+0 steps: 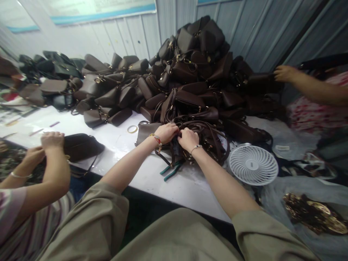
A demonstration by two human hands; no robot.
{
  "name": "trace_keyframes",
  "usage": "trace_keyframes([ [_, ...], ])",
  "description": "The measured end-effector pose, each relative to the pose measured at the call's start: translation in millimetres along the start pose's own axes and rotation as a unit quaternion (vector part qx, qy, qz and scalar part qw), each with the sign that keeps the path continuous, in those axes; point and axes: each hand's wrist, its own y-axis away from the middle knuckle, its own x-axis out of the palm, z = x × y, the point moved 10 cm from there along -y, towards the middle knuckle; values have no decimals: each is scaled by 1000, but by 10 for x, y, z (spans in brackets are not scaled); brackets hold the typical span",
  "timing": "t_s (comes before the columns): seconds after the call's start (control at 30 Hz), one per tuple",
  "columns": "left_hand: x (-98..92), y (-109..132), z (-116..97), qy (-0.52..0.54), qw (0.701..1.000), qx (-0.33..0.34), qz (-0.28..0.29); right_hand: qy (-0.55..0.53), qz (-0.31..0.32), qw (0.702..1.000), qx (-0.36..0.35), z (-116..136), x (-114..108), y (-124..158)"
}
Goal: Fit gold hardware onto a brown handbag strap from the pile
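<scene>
My left hand point(169, 132) and my right hand point(189, 139) meet close together over the table, fingers closed in a pinch. Between their fingertips is a thin dark strap, mostly hidden by the fingers. Beneath and around them lies a tangle of dark brown bag straps point(216, 136). A grey-brown handbag point(146, 132) rests flat beside my left hand. Green-handled pliers point(171, 171) lie on the white tabletop just below my hands. Right behind them, a brown handbag point(190, 101) leans on the heap.
Brown handbags point(201, 40) are heaped along the wall. A white fan point(253, 164) stands right, near gold metal parts point(315, 214) on plastic. A tape roll point(132, 129) lies left. Co-workers' hands flank me: one at a brown bag point(83, 146) left, another hand point(286, 73) right.
</scene>
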Motion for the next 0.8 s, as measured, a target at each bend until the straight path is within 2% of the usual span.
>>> trace_keyframes([
  [0.2,-98,247,-36,60,998,1,-20,-148,57,987,-19,-169,-2,-9],
  [0.27,-84,327,-56,91,996,3,-23,-242,74,967,-21,-213,21,22],
  [0.33,-27,372,-46,110,994,-8,-25,-398,102,911,-15,-189,36,66],
  [0.4,66,385,6,118,992,-31,-24,-545,111,831,-2,-157,-96,102],
  [0.47,170,388,107,133,989,-64,-23,-632,66,772,-1,-229,-512,114],
  [0.53,253,397,236,146,984,-101,-25,-684,-20,729,-20,-459,-1196,130],
  [0.6,291,407,342,148,980,-131,-34,-692,-114,712,-44,-803,-1947,177],
  [0.63,293,406,371,147,978,-141,-40,-684,-158,710,-52,-984,-2269,211],
  [0.67,289,398,383,146,977,-148,-47,-659,-205,721,-61,-1140,-2532,255],
  [0.7,280,383,376,144,976,-153,-52,-621,-238,744,-65,-1240,-2689,295],
  [0.73,270,362,353,141,976,-156,-58,-571,-253,778,-66,-1264,-2725,321],
  [0.77,258,336,317,138,976,-157,-62,-514,-242,820,-62,-1209,-2626,321],
  [0.8,247,309,271,135,976,-156,-65,-453,-205,866,-54,-1089,-2394,299],
])
